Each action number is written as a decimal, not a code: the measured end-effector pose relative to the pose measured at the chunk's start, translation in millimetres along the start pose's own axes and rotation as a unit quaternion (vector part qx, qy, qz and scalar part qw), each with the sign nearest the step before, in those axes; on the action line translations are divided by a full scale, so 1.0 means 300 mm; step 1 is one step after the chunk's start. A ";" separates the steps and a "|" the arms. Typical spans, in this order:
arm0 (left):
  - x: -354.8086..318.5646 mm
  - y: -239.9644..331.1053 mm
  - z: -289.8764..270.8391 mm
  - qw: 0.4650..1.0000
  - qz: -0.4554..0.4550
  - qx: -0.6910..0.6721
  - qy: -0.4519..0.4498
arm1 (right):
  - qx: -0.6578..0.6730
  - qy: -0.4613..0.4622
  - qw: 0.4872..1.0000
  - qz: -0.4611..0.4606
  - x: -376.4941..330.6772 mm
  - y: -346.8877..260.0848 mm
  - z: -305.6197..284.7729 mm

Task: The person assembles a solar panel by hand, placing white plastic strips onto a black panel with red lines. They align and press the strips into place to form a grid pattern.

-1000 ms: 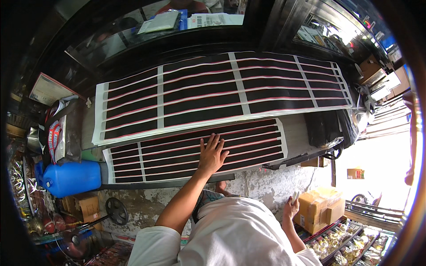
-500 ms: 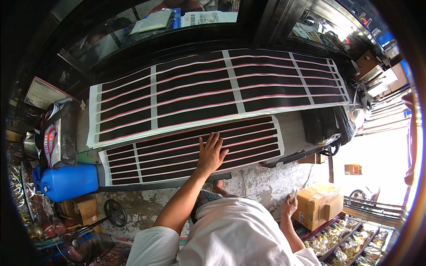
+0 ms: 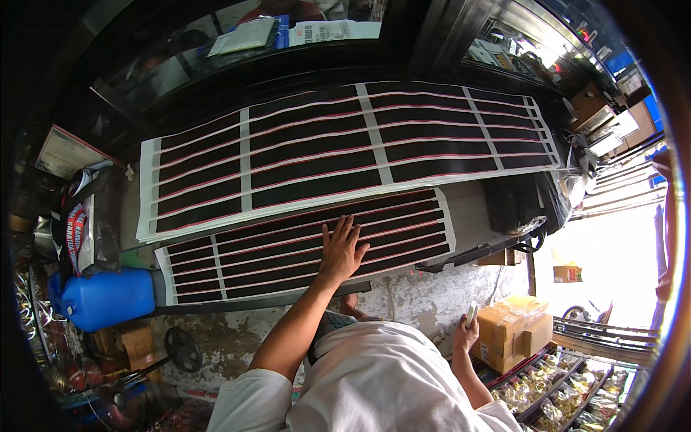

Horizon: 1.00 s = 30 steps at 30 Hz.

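Observation:
My left hand (image 3: pixel 341 248) lies flat with its fingers spread on a smaller printed sheet (image 3: pixel 273 263) of black strips divided by thin white and red lines. Behind it, a stack of larger sheets (image 3: pixel 309 162) with the same black bands and pale margins covers most of the tabletop, its near edge beside the smaller sheet. Low at the right, away from the sheets, my right hand (image 3: pixel 464 337) is closed around a slim pale object (image 3: pixel 471 315) that sticks up past the fingers; its exact kind is too small to make out.
A blue jerrycan (image 3: pixel 108 299) stands at the table's left end, under bagged goods (image 3: pixel 97 230). A black bag (image 3: pixel 518 205) sits at the right end. Near my right hand is a taped cardboard box (image 3: pixel 507 335) beside trays of wrapped items (image 3: pixel 554 389). Glass-fronted cabinets (image 3: pixel 403 54) rise behind.
The view has shifted very slightly, so the table appears a little farther left. My left hand stays pressed on the smaller sheet, and my right hand still grips the pale object.

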State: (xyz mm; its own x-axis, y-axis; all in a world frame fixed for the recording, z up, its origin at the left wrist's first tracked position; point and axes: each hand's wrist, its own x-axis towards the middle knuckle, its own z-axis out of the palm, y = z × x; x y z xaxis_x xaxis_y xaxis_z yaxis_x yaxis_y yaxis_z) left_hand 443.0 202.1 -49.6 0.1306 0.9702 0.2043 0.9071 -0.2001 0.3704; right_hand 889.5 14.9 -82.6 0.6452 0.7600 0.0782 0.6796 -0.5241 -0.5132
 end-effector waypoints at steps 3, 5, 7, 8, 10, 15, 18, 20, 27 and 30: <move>0.012 0.005 0.010 1.000 0.006 -0.004 0.006 | 0.002 -0.001 1.000 -0.003 0.005 -0.007 0.001; 0.030 0.022 0.012 1.000 0.008 -0.004 -0.004 | -0.001 -0.008 1.000 0.000 0.007 0.000 0.000; 0.049 0.039 0.017 1.000 0.012 -0.007 -0.012 | -0.001 -0.012 1.000 0.004 0.006 0.001 -0.002; 0.057 0.046 0.020 1.000 0.015 -0.010 -0.015 | -0.001 -0.015 1.000 0.006 0.005 -0.003 -0.002; 0.071 0.055 0.028 1.000 0.021 -0.012 -0.018 | 0.000 -0.015 1.000 0.005 0.001 -0.014 -0.006; 0.109 0.077 0.045 0.999 0.040 -0.015 -0.032 | -0.010 -0.012 1.000 -0.003 -0.003 -0.012 -0.016; 0.137 0.084 0.062 0.997 0.060 -0.024 -0.030 | -0.010 -0.002 1.000 -0.007 -0.003 0.012 -0.015; 0.162 0.096 0.060 0.996 0.068 -0.025 -0.049 | -0.005 0.013 1.000 -0.005 -0.014 0.023 -0.018; 0.260 0.139 0.086 0.991 0.110 -0.047 -0.066 | -0.005 0.001 0.999 0.043 -0.069 0.053 -0.056; 0.302 0.156 0.111 0.987 0.129 -0.041 -0.083 | 0.003 0.005 0.998 0.068 -0.103 0.068 -0.070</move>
State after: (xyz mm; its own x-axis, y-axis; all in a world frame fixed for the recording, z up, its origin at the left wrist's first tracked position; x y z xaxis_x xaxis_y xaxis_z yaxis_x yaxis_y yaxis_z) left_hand 510.8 285.2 -44.0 0.4228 0.8934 0.1520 0.8005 -0.4468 0.3996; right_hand 890.9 -27.3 -77.5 0.7348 0.6781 0.0165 0.5836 -0.6197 -0.5248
